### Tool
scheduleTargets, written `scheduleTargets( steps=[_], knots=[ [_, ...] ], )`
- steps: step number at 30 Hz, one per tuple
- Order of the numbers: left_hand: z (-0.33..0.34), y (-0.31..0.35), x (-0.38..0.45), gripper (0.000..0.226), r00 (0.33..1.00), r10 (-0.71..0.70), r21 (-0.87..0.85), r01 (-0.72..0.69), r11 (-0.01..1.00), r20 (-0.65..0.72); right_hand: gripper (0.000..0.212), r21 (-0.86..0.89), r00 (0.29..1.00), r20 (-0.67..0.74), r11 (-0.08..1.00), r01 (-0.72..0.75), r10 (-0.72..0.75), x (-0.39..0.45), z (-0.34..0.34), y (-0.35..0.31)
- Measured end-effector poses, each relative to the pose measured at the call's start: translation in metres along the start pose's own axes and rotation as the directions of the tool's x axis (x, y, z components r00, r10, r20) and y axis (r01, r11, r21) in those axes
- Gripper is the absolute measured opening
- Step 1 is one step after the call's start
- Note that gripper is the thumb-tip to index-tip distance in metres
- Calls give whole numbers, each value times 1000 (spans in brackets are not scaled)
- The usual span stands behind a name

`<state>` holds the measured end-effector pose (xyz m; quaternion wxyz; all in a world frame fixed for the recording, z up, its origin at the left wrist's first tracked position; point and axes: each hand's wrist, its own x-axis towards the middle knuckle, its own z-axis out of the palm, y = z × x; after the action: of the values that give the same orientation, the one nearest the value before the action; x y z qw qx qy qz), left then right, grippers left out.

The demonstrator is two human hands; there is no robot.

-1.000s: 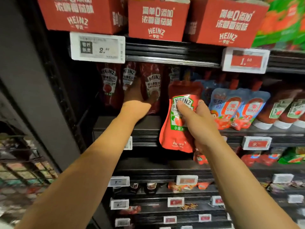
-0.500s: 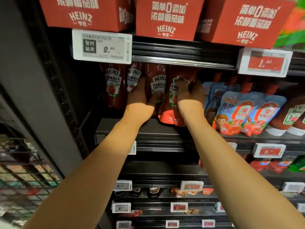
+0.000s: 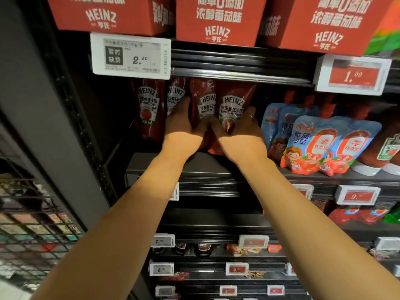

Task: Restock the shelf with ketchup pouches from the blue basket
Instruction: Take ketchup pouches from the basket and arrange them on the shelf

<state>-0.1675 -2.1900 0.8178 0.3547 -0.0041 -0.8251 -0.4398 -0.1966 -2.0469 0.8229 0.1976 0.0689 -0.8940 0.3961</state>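
Four red Heinz ketchup pouches stand in a row on the shelf (image 3: 194, 163) in front of me, tucked under the shelf above. Over at about 9 o'clock there's a wire rack (image 3: 32, 224) with blurry stuff on it, can't make out what. Up at 11 o'clock a white price tag (image 3: 131, 55) reads 2.80, and above it sit red Heinz boxes (image 3: 218, 18) along the top.

The far-left pouch (image 3: 148, 107) stands on its own, upright, nobody touching it. Next one over, the second pouch (image 3: 174, 96), is mostly behind my left hand (image 3: 184, 126). That hand is reaching in with fingers fairly straight, slid between the second pouch and the third pouch (image 3: 204, 102), thumb pressed on the front of the third. Not really curled round anything, more like bracing them.

My right hand (image 3: 238, 133) has the fourth pouch (image 3: 231, 107), thumb across the lower front and fingers wrapped round its right side, ring showing. That pouch sits just beside the third, touching it, its bottom on the shelf.

Off toward 3 o'clock are blue pouches (image 3: 307, 139) with a cartoon kid, leaning on each other, and another tag (image 3: 352, 74) reading 1.00 at 2 o'clock. Lower shelves at 6 o'clock have more tags and small packets, too blurry to say.
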Motion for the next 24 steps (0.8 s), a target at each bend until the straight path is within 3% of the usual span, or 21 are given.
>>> scheduleTargets(
  steps=[3, 7, 13, 24],
  knots=[
    [0, -1, 1, 56, 1000, -1, 14, 1, 1000, -13, 102, -189, 997, 76, 982, 15, -1, -2, -5, 0],
    [1, 1, 1, 56, 1000, 15, 2, -15, 1000, -14, 98, -170, 985, 159, 985, -40, 68, 7, -13, -6],
    [0, 3, -1, 57, 1000, 11, -34, -11, 999, 3, 90, -112, 998, 50, 993, -38, 44, -4, -5, -5],
    [2, -3, -3, 52, 999, -35, -38, 36, 999, 19, 100, -166, 993, -34, 979, -120, 116, -7, 19, 1]
  ],
)
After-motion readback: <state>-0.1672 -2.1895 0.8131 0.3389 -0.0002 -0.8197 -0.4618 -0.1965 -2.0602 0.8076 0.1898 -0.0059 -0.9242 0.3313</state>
